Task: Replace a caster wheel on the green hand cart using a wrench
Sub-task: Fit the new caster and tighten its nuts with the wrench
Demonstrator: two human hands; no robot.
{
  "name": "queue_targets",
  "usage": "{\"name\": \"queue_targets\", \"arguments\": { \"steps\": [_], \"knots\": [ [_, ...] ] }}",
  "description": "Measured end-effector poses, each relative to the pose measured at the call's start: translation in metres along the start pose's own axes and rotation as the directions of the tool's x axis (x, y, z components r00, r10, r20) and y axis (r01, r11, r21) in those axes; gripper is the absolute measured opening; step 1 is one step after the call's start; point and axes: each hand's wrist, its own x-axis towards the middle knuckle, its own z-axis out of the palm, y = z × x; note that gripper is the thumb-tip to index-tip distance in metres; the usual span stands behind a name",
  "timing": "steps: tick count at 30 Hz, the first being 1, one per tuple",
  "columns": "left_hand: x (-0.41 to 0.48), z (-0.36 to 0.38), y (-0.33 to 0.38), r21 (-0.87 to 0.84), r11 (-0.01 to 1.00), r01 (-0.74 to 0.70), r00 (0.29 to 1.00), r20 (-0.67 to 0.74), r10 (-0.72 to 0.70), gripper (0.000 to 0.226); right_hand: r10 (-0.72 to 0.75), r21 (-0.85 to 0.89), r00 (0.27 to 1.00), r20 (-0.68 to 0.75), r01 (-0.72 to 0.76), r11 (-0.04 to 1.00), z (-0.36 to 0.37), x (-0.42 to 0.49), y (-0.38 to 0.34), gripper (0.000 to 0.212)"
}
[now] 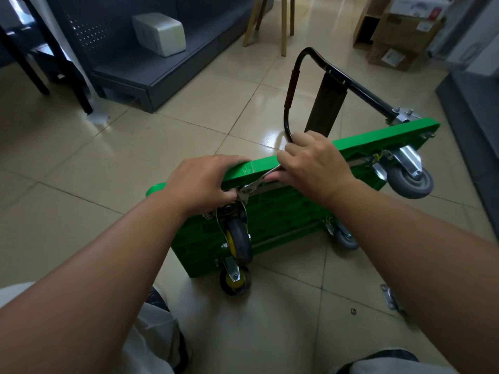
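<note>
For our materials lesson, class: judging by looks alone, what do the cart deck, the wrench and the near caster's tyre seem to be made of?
The cart deck looks like moulded plastic: glossy green, with ribbed cells underneath. The wrench seems metal, probably steel: bright silvery sheen. The near caster's tyre is seemingly rubber: matt black, round a yellow hub, perhaps plastic.

The hand cart stands on its long edge on the floor, underside facing near, its handle reaching away to the far side. The left hand grips the top edge, and the right hand just right of it holds the wrench, which reaches down-left to the mount of the caster wheel below. A loose caster lies near right, with a nut just left of it. Far left, a box sits on a platform
</note>
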Motion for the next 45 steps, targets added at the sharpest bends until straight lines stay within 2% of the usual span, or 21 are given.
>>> {"name": "queue_targets", "arguments": {
  "steps": [4, 9, 10, 12, 14, 16, 19, 21, 23, 24, 26, 28, 30, 31, 34, 38, 45],
  "knots": [
    [0.002, 0.000, -0.002, 0.010, 1.000, 0.005, 1.000, 0.001, -0.005, 0.071, 0.049, -0.003, 0.998, 0.045, -0.049, 0.999, -0.006, 0.003, -0.004, 0.058],
    [0.002, 0.000, -0.001, -0.011, 1.000, 0.001, 1.000, 0.025, 0.000, 0.071, 0.032, 0.032, 0.983, 0.179, -0.038, 0.999, -0.028, 0.006, 0.000, 0.065],
    [0.002, 0.000, -0.001, -0.014, 1.000, -0.001, 1.000, 0.026, 0.002, 0.071, 0.085, 0.044, 0.982, 0.166, -0.094, 0.995, -0.034, 0.001, 0.002, 0.066],
    [0.003, 0.000, -0.002, -0.021, 1.000, 0.002, 1.000, 0.025, -0.001, 0.072, 0.315, 0.118, 0.945, 0.094, -0.325, 0.938, -0.040, -0.017, 0.000, 0.066],
    [0.005, 0.000, -0.002, -0.026, 1.000, 0.011, 1.000, 0.027, -0.010, 0.071, 0.561, 0.225, 0.823, 0.090, -0.566, 0.793, -0.036, -0.043, -0.015, 0.063],
    [0.005, 0.000, -0.001, -0.026, 1.000, 0.005, 1.000, 0.030, -0.005, 0.071, 0.730, 0.306, 0.656, 0.193, -0.747, 0.590, -0.022, -0.073, -0.047, 0.061],
    [0.005, 0.001, -0.002, -0.022, 0.999, -0.034, 0.999, 0.016, 0.035, 0.070, 0.829, 0.303, 0.370, 0.420, -0.918, 0.256, 0.008, -0.116, -0.104, 0.063],
    [0.006, 0.001, -0.006, -0.018, 0.998, -0.059, 0.998, 0.008, 0.059, 0.068, 0.804, 0.217, 0.128, 0.581, -0.976, -0.002, 0.025, -0.137, -0.138, 0.066],
    [0.008, 0.000, -0.010, -0.003, 0.997, -0.073, 0.997, 0.001, 0.073, 0.068, 0.706, 0.094, -0.105, 0.700, -0.967, -0.237, 0.043, -0.155, -0.163, 0.062],
    [0.009, 0.000, -0.011, 0.002, 0.997, -0.080, 0.997, 0.002, 0.080, 0.069, 0.646, 0.040, -0.186, 0.740, -0.947, -0.319, 0.051, -0.163, -0.172, 0.057],
    [0.012, -0.001, -0.012, 0.007, 0.996, -0.092, 0.996, 0.005, 0.091, 0.067, 0.529, -0.027, -0.273, 0.803, -0.905, -0.425, 0.069, -0.179, -0.188, 0.044],
    [0.016, -0.001, -0.013, 0.011, 0.994, -0.107, 0.994, 0.005, 0.106, 0.065, 0.422, -0.073, -0.305, 0.854, -0.872, -0.484, 0.089, -0.193, -0.200, 0.030],
    [0.020, 0.000, -0.014, 0.015, 0.994, -0.105, 0.994, 0.014, 0.105, 0.065, 0.320, -0.100, -0.298, 0.899, -0.853, -0.512, 0.105, -0.204, -0.207, 0.012],
    [0.022, 0.000, -0.015, 0.017, 0.995, -0.100, 0.995, 0.020, 0.100, 0.068, 0.277, -0.115, -0.293, 0.915, -0.848, -0.518, 0.112, -0.209, -0.209, 0.010],
    [0.027, 0.001, -0.017, -0.006, 0.995, -0.095, 0.995, 0.039, 0.095, 0.067, 0.202, -0.171, -0.314, 0.928, -0.839, -0.517, 0.130, -0.228, -0.217, 0.013],
    [0.030, 0.000, -0.019, -0.038, 0.994, -0.102, 0.992, 0.069, 0.104, 0.069, 0.104, -0.212, -0.362, 0.926, -0.731, -0.648, 0.143, -0.248, -0.232, 0.014],
    [0.028, 0.002, -0.014, 0.007, 0.997, -0.072, 0.997, 0.028, 0.072, 0.065, 0.069, -0.252, -0.441, 0.895, -0.626, -0.738, 0.140, -0.278, -0.254, 0.020]
  ]
}}
